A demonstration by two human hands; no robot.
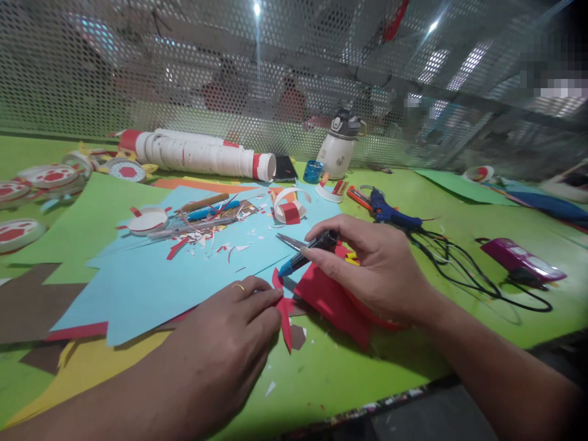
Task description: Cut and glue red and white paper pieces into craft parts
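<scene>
My right hand (374, 263) grips a black, marker-like pen with a blue tip (316, 250), pointing down and left. Its tip is at the upper end of a narrow red paper strip (285, 324). With fingers held together, my left hand (243, 331) holds that strip on the table; its fingertips cover part of it. Metal scissor blades (287, 241) show just behind the pen, the rest hidden by my right hand. Under that hand lies a larger piece of red paper (333, 300). A small brown paper piece (297, 337) rests beside the strip.
Blue paper (151, 300) holds craft tools (211, 211) and scraps. Behind it lie stacked white paper rings (197, 153) and a bottle (337, 147). A blue glue gun (390, 211), black cable (441, 257) and purple device (523, 260) are at right. A perforated metal screen (184, 73) stands behind.
</scene>
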